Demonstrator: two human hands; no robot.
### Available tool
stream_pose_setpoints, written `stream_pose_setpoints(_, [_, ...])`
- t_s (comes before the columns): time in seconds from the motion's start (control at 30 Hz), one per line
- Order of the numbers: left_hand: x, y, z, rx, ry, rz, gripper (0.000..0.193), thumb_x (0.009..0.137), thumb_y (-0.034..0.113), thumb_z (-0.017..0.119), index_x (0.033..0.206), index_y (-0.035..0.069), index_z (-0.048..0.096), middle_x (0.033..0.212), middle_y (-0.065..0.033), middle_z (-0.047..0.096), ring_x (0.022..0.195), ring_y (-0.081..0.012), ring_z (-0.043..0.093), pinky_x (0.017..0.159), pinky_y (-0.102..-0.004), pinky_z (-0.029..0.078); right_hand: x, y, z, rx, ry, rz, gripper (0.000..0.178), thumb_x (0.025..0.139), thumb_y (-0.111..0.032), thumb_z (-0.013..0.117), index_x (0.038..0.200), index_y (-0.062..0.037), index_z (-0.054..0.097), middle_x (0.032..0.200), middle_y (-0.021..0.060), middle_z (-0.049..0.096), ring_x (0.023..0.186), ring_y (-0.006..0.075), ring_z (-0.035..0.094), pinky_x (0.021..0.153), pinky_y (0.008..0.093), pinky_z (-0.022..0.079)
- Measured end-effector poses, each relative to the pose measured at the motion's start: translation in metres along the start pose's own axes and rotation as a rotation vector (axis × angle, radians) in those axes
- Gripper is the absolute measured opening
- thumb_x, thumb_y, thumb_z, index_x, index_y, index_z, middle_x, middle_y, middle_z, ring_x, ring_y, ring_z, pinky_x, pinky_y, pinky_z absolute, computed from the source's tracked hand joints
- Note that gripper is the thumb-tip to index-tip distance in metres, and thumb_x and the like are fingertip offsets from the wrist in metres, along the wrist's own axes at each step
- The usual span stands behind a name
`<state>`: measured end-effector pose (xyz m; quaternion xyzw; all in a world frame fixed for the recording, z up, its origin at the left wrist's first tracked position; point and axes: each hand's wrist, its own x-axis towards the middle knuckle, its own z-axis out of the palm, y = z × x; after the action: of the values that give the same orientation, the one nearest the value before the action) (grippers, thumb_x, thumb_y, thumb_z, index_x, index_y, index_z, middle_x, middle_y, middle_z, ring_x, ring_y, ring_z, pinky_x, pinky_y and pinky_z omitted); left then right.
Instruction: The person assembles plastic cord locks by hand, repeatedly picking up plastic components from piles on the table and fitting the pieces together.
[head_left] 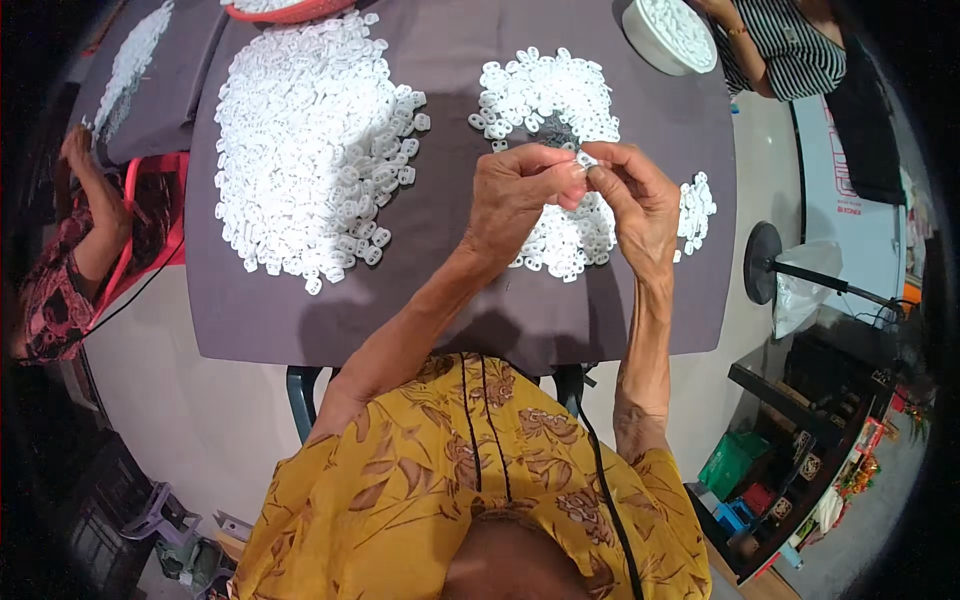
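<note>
Both hands meet over the table, fingertips pinched together around one small white plastic piece (586, 160) with dark holes or marks. My left hand (515, 195) grips it from the left between thumb and forefinger. From the other side my right hand (640, 200) pinches the same piece. Beneath and beyond the hands lies a pile of similar white pieces (548, 85), with a patch of small dark bits (553, 130) in it. The fingers cover part of that pile and most of the held piece.
A large heap of white pieces (300, 150) spreads on the left of the dark-covered table (440, 300). Right of my hand is a small cluster (696, 210). A white tub (672, 38) and a red basket (290, 10) stand at the back. Other people sit left and far right.
</note>
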<state>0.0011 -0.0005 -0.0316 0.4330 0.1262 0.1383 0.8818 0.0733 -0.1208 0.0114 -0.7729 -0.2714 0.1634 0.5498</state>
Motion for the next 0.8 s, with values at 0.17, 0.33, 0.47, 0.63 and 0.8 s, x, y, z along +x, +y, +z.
stream_pose_setpoints(0.17, [0.0, 0.004, 0.0, -0.041, -0.028, -0.138, 0.019, 0.081, 0.013, 0.06, 0.09, -0.003, 0.062, 0.073, -0.0083, 0.063, 0.064, -0.0116, 0.06, 0.062, -0.0234, 0.05, 0.0, 0.003, 0.001, -0.007, 0.043, -0.046, 0.016, 0.077, 0.0, 0.055, 0.092, 0.0007, 0.062, 0.074, 0.0036, 0.058, 0.066, 0.01, 0.052, 0.061, 0.0226, 0.041])
stream_pose_setpoints(0.33, [0.0, -0.004, -0.001, 0.009, -0.001, -0.053, 0.022, 0.082, 0.016, 0.06, 0.09, -0.004, 0.062, 0.073, -0.0084, 0.063, 0.063, -0.0119, 0.06, 0.06, -0.023, 0.05, 0.001, 0.002, 0.001, -0.087, -0.022, -0.025, 0.016, 0.081, 0.003, 0.053, 0.095, 0.0042, 0.06, 0.084, 0.0053, 0.057, 0.077, 0.011, 0.055, 0.068, 0.0225, 0.046])
stream_pose_setpoints(0.47, [0.002, 0.001, -0.002, 0.04, -0.008, -0.17, 0.024, 0.082, 0.02, 0.06, 0.087, -0.004, 0.061, 0.072, -0.0085, 0.062, 0.063, -0.0118, 0.06, 0.06, -0.0232, 0.051, 0.001, 0.01, -0.002, -0.097, -0.063, -0.018, 0.017, 0.081, 0.003, 0.053, 0.096, 0.0036, 0.06, 0.083, 0.0052, 0.057, 0.077, 0.0112, 0.054, 0.067, 0.023, 0.045])
stream_pose_setpoints(0.63, [0.004, -0.001, -0.007, 0.01, -0.011, -0.229, 0.024, 0.082, 0.021, 0.06, 0.085, -0.003, 0.061, 0.074, -0.0073, 0.061, 0.064, -0.0116, 0.059, 0.062, -0.0232, 0.051, -0.003, 0.005, 0.005, -0.153, -0.005, -0.069, 0.022, 0.075, -0.006, 0.06, 0.096, 0.0012, 0.059, 0.074, 0.0083, 0.057, 0.066, 0.0159, 0.054, 0.06, 0.0275, 0.043])
stream_pose_setpoints(0.8, [0.003, -0.002, -0.005, 0.009, -0.005, -0.227, 0.022, 0.083, 0.02, 0.059, 0.085, -0.002, 0.061, 0.075, -0.0059, 0.06, 0.064, -0.0105, 0.058, 0.062, -0.0228, 0.05, -0.002, 0.008, 0.009, -0.57, 0.013, -0.318, 0.03, 0.069, -0.011, 0.067, 0.096, 0.0018, 0.059, 0.076, 0.013, 0.059, 0.067, 0.0235, 0.056, 0.062, 0.0328, 0.044])
